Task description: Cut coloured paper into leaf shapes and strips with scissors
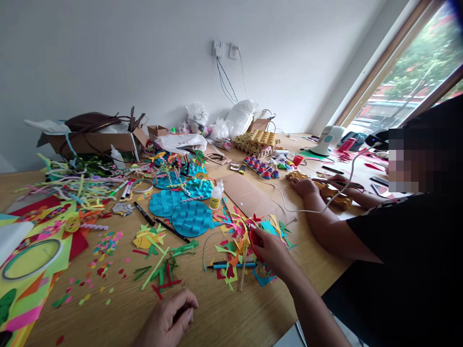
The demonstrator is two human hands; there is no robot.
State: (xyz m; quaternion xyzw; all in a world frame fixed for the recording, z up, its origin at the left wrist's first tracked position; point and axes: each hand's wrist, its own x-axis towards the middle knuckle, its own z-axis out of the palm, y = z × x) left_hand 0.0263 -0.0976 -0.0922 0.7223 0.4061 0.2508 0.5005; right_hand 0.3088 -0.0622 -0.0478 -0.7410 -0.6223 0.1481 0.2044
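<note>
Red-handled scissors (255, 244) are in my right hand (273, 253), its fingers closed around the handles. The blades are hard to make out among a heap of coloured paper scraps (231, 248) beneath them. A thin wooden stick (243, 274) and a blue pen (217, 265) lie in that heap. Down at the near edge, my left hand (171, 315) is loosely curled, thumb near the fingertips, and nothing shows in it. Above it lie green paper strips (162, 272) and a yellow paper fish (144, 239). Blue woven paper discs (191, 218) rest beyond, beside a glue bottle (216, 195).
A person in black (394, 241) works at the right, hands on egg-carton pieces (338, 197). A white cable (289, 209) crosses the table. Cardboard (246, 193), stacked egg trays (255, 140), pipe cleaners (72, 178), tape rolls (32, 260) and a filled box (90, 144) surround the middle.
</note>
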